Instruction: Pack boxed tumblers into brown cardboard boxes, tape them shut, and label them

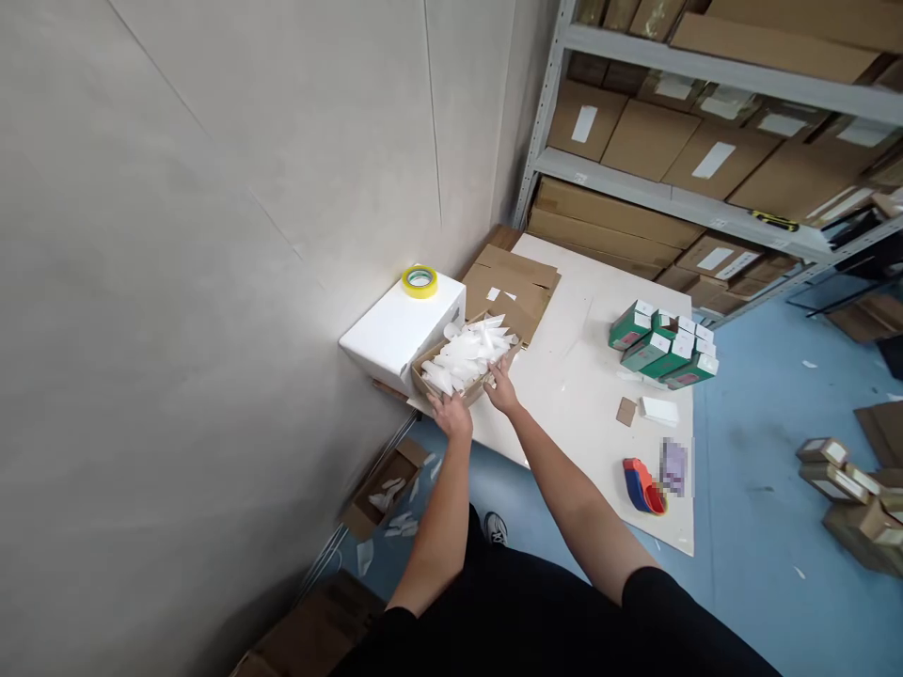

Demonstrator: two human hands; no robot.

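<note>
A small open cardboard box (423, 374) full of white plastic bags (469, 353) sits at the near left corner of the white table (585, 376), against a white foam box (399, 329). My left hand (450, 414) grips the box's near edge. My right hand (500, 384) holds the box's right side, fingers touching the white bags. Both arms reach forward from my black-clad body.
A yellow tape roll (419, 281) lies on the foam box. Flattened cardboard (512, 282) lies behind. Green-and-white cartons (663, 346) and a red-blue tape dispenser (643, 485) are on the table. Shelves of boxes (705, 141) stand at right; a floor box (381, 489) with scattered bags is below.
</note>
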